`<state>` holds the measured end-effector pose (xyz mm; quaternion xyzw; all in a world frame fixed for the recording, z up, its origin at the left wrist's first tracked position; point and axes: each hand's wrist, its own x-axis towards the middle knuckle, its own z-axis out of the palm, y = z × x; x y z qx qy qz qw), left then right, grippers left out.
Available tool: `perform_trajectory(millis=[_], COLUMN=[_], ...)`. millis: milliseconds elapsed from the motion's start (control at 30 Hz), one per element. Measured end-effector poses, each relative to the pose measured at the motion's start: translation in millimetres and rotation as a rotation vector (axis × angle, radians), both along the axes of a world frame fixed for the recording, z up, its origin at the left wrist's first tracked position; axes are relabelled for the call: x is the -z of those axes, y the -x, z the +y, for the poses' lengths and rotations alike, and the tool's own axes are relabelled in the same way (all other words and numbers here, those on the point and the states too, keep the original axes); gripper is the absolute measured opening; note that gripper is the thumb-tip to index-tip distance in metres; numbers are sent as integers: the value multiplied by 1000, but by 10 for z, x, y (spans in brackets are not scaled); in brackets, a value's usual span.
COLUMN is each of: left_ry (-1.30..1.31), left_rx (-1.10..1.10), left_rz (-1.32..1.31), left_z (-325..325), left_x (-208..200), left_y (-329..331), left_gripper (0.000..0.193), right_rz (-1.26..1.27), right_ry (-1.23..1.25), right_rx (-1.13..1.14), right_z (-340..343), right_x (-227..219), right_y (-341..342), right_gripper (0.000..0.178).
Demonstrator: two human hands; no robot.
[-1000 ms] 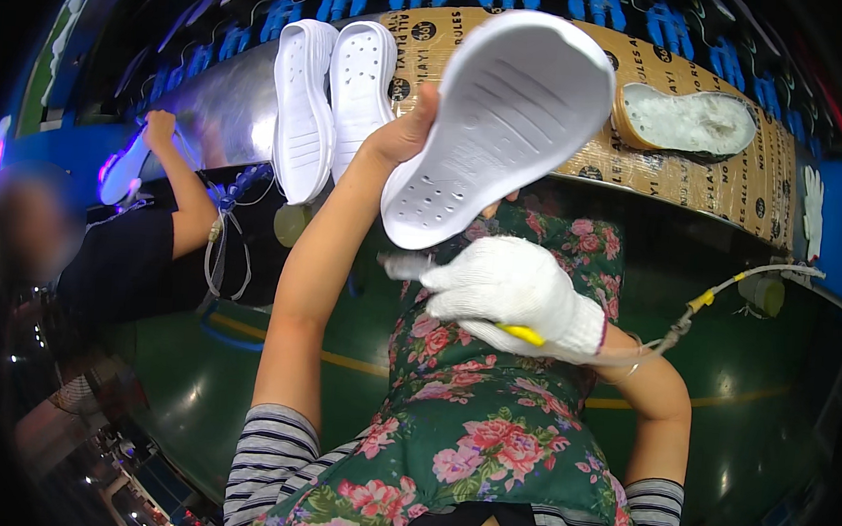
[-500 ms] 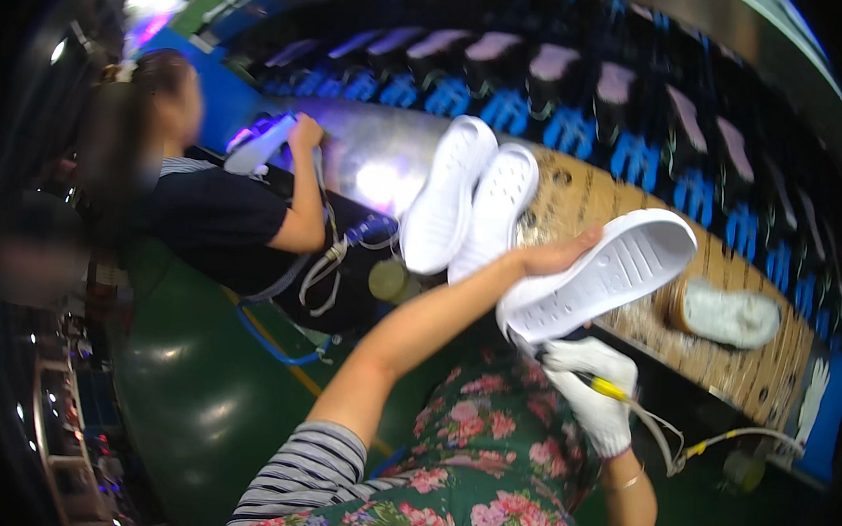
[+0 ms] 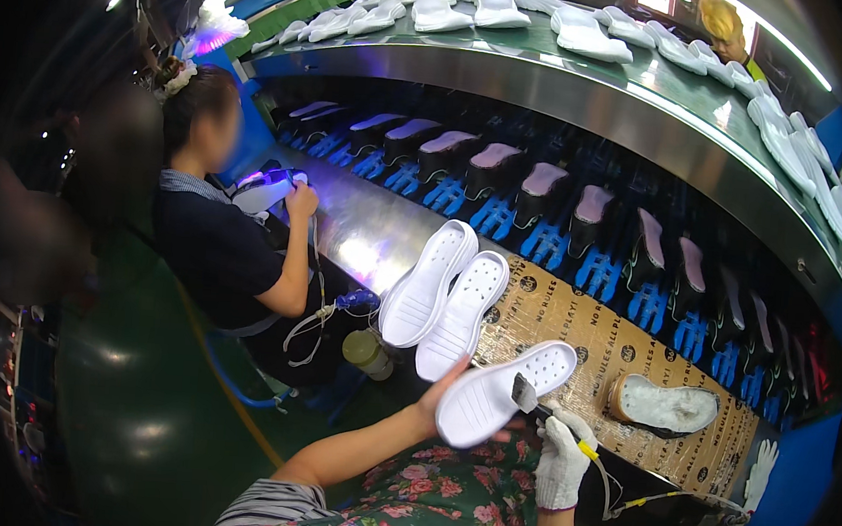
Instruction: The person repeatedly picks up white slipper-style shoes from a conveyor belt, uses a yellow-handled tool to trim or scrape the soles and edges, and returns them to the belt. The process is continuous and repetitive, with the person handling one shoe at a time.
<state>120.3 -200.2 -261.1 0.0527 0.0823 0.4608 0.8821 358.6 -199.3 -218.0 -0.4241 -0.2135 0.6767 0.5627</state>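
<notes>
A white shoe sole [image 3: 478, 407] lies tilted in my bare left hand [image 3: 429, 405], whose fingers wrap around its left edge. My right hand [image 3: 561, 462], in a white knitted glove, closes on a dark-handled brush [image 3: 526, 393] with a flat pale head. That head is over the inner face of the sole, near its holes; whether it touches cannot be told. A thin hose with yellow fittings [image 3: 587, 451] runs from the brush. Two more white soles, one [image 3: 429, 283] leaning beside the other [image 3: 463, 316], lie just beyond my left hand.
Brown printed board [image 3: 553, 314] covers the bench, bearing a brown-edged, shoe-shaped piece [image 3: 668, 405] with a rumpled white top. Behind, shoe uppers on blue holders [image 3: 545, 242] line a rack beneath a green shelf [image 3: 540, 47] of white soles. A co-worker [image 3: 235, 223] sits at left.
The held sole has turned so its inner face is toward me. The brush has gone from its near end to the holed part. My view has tilted up, showing the upper shelf.
</notes>
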Motion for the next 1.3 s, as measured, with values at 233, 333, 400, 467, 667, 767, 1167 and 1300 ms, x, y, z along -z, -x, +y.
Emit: perform_trajectory(millis=[233, 333, 400, 467, 667, 767, 1167, 1300], left_ry=[114, 111, 175, 133, 47, 67, 61, 77], left_rx=[-12, -91, -186, -234, -231, -197, -294, -360], left_rz=[-216, -188, -73, 11, 186, 181, 179, 71], left_z=[-162, -151, -176, -195, -342, -459, -411, -278], left_x=[198, 10, -5, 35, -62, 100, 339, 453], left_y=[-261, -426, -489, -535, -647, -604, -563, -540], left_gripper=[80, 90, 99, 101, 102, 101, 97, 97], right_rz=[-517, -709, -821, -901, -1168, -1270, -1089, -873], right_ry=[-558, -818, -959, -1085, -1319, -1404, -1271, -1248], right_rx=[-90, -109, -127, -108, 35, 27, 43, -137], right_z=[131, 249, 320, 392, 563, 516, 328, 231], right_x=[-336, -623, -808, -914, -954, -956, -695, -677], right_y=[59, 57, 43, 46, 173, 221, 401, 438], right_gripper=[18, 21, 25, 33, 35, 43, 31, 27])
